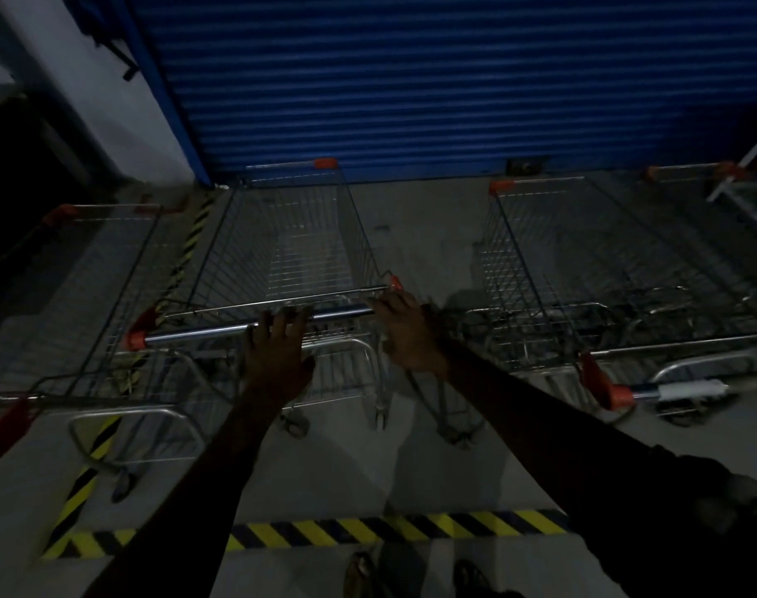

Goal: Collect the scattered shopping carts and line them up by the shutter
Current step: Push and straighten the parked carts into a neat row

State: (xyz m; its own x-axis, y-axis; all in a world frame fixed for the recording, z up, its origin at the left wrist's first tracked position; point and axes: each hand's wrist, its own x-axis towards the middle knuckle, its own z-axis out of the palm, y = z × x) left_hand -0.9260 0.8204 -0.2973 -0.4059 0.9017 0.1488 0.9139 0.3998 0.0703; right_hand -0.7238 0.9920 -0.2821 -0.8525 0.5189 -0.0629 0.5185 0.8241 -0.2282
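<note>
The middle cart (282,248) is a bare wire basket on a metal frame, with a shiny tube handle (195,335) capped in orange at its ends and orange corner guards on the far rim. It stands nose-first toward the blue shutter (411,79), its front edge close to the shutter's foot, in dim light.

Both hands are at its handle. The left hand (277,351) lies over the middle of the bar with the fingers spread and nearly straight, flat on it rather than wrapped. The right hand (405,334) sits at the bar's right end with the fingers bent over it; how tightly it holds cannot be told in the gloom.

Just to the left stands another cart (87,295), partly over a strip of yellow-and-black tape (191,248) on the floor (411,235). Well to the right, past a gap of bare concrete, stands a right cart (584,274), also pointing at the shutter. A second band of striped tape (368,530) runs across the floor near the person's shoes (361,574).
</note>
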